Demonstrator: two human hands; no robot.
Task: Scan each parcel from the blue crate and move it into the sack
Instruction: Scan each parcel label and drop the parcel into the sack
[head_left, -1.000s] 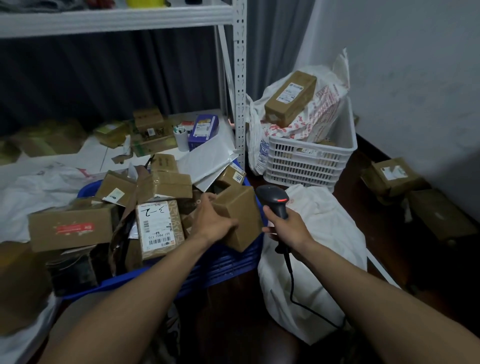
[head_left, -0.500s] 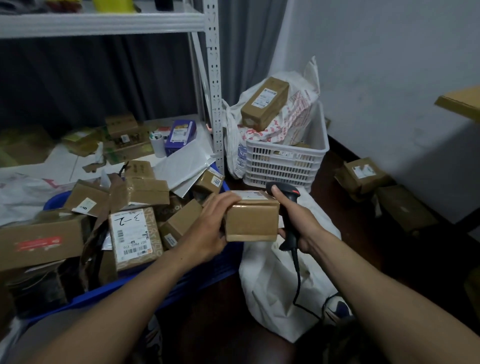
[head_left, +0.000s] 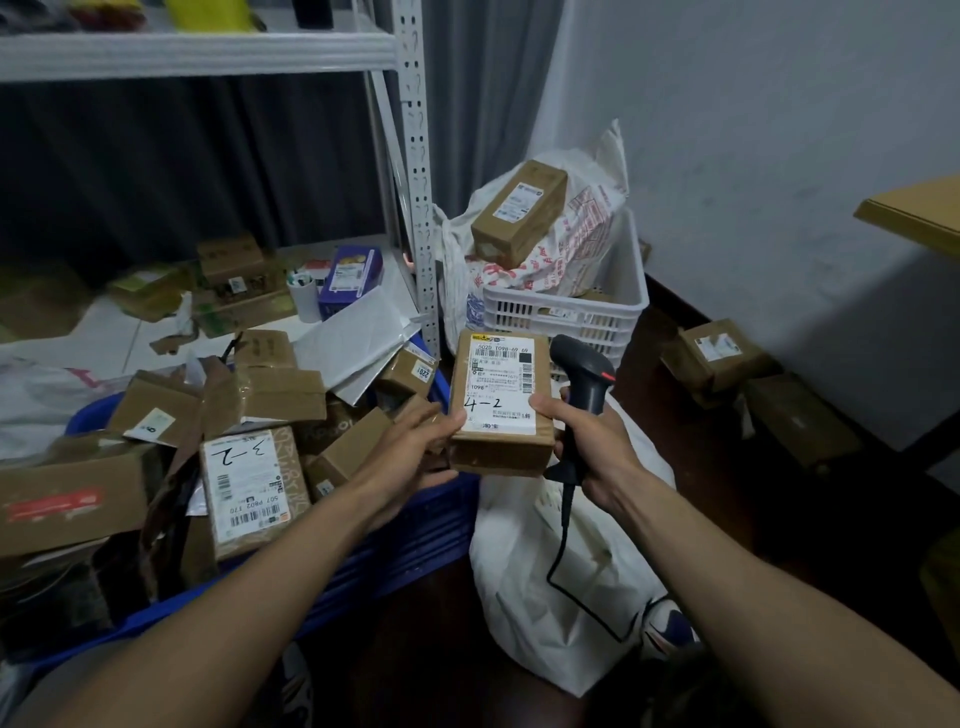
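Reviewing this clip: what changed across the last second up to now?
The left hand lifted the parcel from the blue crate toward the right and turned its 4-2 label up. The right hand closed in; its thumb now rests on the parcel's edge. Unchanged: the right hand grips the scanner, and the sack lies below.
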